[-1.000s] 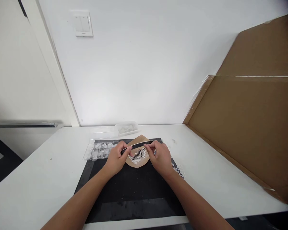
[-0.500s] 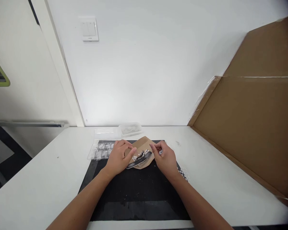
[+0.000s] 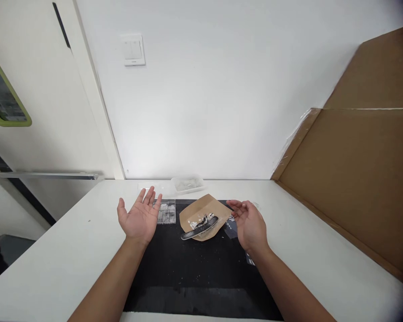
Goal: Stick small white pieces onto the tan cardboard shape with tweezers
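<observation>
My left hand (image 3: 139,221) is turned palm up with its fingers spread, holding nothing, just left of a clear compartment box (image 3: 167,212). To the right, my right hand (image 3: 251,226) is raised with loosely curved fingers and nothing visible in them. Between the hands lies a brown paper sheet (image 3: 206,203) with folded-up edges. On it rest a dark, curved nail file (image 3: 199,229), dusted with white, and several small white pieces (image 3: 194,223). A dark bit sits beside the file, too small to make out.
A black mat (image 3: 201,268), sprinkled with white specks, covers the middle of the white table (image 3: 63,250). A translucent tray (image 3: 188,184) stands by the wall. Dark patterned pieces (image 3: 231,227) lie near my right hand. A large cardboard panel (image 3: 352,179) borders the right side.
Both hands have moved apart, away from the paper. My left hand has turned palm up and opened; my right hand's pinched fingers have loosened. The camera view has shifted slightly.
</observation>
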Motion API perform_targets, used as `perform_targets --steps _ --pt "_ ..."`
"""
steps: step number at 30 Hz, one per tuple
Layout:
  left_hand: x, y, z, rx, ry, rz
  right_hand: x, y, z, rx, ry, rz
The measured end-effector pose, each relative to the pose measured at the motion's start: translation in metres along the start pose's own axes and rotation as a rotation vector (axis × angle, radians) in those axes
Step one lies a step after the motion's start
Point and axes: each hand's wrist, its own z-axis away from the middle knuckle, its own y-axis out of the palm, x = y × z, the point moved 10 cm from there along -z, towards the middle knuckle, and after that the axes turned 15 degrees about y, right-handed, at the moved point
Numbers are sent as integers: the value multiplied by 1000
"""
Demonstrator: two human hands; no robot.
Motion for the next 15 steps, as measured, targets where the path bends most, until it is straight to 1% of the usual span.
perform_targets --steps 2,4,8,11,15 --pt "0 0 0 -22 7 41 4 -2 2 0 -17 -65" --pt "2 0 0 -51 -10 85 4 -4 2 -8 -5 -109" --pt "5 -2 2 -104 -32 151 -3 -3 3 -7 96 -212" --pt "11 -7 4 -140 -76 140 -2 0 7 -14 107 -225" --pt "19 -13 6 -165 -125 122 -1 -3 9 -68 83 -206"
